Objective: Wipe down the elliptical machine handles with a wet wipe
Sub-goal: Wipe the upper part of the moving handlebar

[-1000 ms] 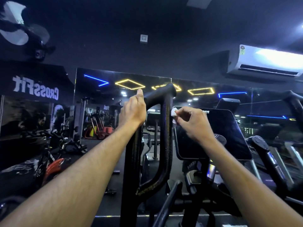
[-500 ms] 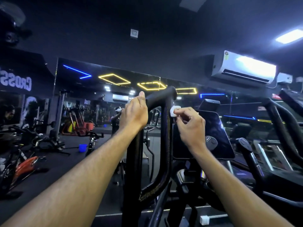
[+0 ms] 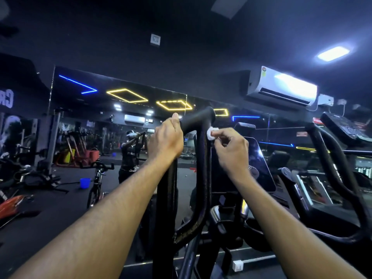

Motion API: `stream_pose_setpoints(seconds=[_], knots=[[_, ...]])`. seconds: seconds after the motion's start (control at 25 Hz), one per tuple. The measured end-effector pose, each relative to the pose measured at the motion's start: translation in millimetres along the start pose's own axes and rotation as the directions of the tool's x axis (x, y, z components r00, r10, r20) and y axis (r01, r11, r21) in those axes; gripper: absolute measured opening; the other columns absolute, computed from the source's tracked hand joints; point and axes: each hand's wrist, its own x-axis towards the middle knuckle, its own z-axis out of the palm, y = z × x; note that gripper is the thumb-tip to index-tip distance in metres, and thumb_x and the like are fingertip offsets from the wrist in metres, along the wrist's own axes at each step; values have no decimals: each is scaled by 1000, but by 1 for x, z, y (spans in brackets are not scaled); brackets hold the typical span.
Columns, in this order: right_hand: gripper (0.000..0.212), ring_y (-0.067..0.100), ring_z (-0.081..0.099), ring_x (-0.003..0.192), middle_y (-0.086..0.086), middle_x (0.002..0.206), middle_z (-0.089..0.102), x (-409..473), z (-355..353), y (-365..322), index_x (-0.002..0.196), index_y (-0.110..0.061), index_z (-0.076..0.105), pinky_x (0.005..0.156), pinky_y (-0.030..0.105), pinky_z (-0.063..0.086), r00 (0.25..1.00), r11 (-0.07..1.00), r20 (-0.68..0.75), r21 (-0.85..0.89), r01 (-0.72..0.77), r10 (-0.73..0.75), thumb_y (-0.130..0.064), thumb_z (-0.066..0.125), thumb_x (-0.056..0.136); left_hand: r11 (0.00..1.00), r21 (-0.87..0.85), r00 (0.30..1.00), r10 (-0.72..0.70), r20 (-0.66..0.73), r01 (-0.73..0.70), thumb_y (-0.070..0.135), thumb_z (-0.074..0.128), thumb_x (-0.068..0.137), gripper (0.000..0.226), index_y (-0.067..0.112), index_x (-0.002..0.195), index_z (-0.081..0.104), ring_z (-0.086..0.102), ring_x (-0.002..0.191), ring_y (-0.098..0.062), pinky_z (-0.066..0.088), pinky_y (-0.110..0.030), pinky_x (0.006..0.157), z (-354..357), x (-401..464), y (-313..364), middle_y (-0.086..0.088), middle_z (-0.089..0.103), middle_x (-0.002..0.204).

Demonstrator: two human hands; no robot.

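Setting: a dark gym seen from the head of a person whose two bare forearms reach forward to an exercise machine.
Handle: a black looped handle [image 3: 203, 178] stands upright in the centre, two vertical bars joined by a slanted grip at the top.
Left hand: the left hand [image 3: 167, 139] is wrapped around the top of the handle's left bar, fingers curled over it, thumb pointing up along the grip.
Right hand: the right hand [image 3: 231, 150] pinches a small bunched white wipe [image 3: 211, 133] between thumb and fingertips.
Wipe position: pressed against the right side of the handle's right bar, just below the top bend.
Screen: a dark, glossy console screen [image 3: 259, 164] sits right behind the right hand.
Right side: a second black curved handle [image 3: 330, 158] rises near the right edge.
Wall: a mirror [image 3: 100, 127] reflects yellow and blue strip lights and the person; a white air conditioner [image 3: 281, 87] hangs above it.
Floor: an exercise bike [image 3: 98, 178] and a small blue bucket [image 3: 85, 182] stand to the left.
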Motion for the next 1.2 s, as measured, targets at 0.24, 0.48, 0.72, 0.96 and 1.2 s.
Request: stream_pose_setpoints(seconds=[0.24,0.48,0.72,0.96,1.2], knots=[[20,14,73,87,-3,89,76,39,-27,8,91,-28,75,87,31,57,997,999,74,-49,-8,12,-10,73,83,1000,-24,1000,4,16,-4,50,13,113,55,20,119,60,54,96,-22,44,-38,87,-3,-2,2,3,50,96],[21,7,70,83,-6,90,75,12,5,-3,100,-16,77,78,2,43,998,997,-10,-34,-67,67,-3,71,85,999,-35,1000,19,13,-18,49,14,113,57,20,126,61,57,98,-21,42,-37,82,-5,-3,0,3,53,99],[23,0,70,79,-10,86,74,19,-20,0,95,-20,78,84,20,56,994,997,105,-79,-10,18,-1,72,83,999,-33,1000,23,17,-23,50,13,113,56,22,115,61,58,95,-23,47,-38,84,-3,-1,0,4,55,94],[21,1,68,81,-12,87,72,17,3,-15,98,-16,79,80,5,45,996,998,-58,-23,-66,65,-2,69,85,999,-18,999,39,21,-39,50,12,113,59,16,121,60,58,94,-21,48,-37,83,-4,-1,-2,0,61,102],[29,1,70,78,-12,85,74,-17,-26,2,92,-23,77,78,18,55,983,996,175,-72,-50,62,4,72,81,999,-30,999,46,22,-46,51,11,112,62,15,122,61,63,94,-24,56,-45,89,-2,0,-3,3,57,91]])
